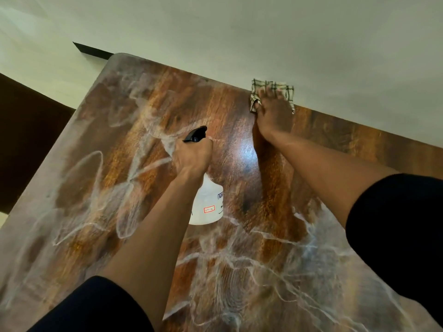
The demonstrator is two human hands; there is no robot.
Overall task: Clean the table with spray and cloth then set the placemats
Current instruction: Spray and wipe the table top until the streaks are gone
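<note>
Left hand: I am seeing the left hand (193,156) curling its fingers round the neck of the spray bottle (208,204), holding it above the table.
Spray bottle: it is showing a white translucent body below the wrist and a black trigger head (196,134) jutting out past the knuckles, pointing toward the far-left part of the table. I am reading a small red-bordered label (209,209) on the body, and part of a second printed label at its right edge; the print is too cut off to read.
Right hand: I am seeing the right hand (273,113) lying flat with fingers spread, pressing on the cloth (272,92) and curling round nothing.
Cloth: a pale checked cloth with dark lines is lying at the far edge of the table, bunched under the fingers and touching the wall.
Table: the dark wooden table (119,140) is showing whitish streaks and smears over its left and near parts; the strip between the two hands is looking glossy, with a bright reflection on it.
Wall: a pale wall (287,32) is running along the table's far edge.
Sleeves: I am seeing black sleeves (395,236) covering both upper arms, the forearms bare.
</note>
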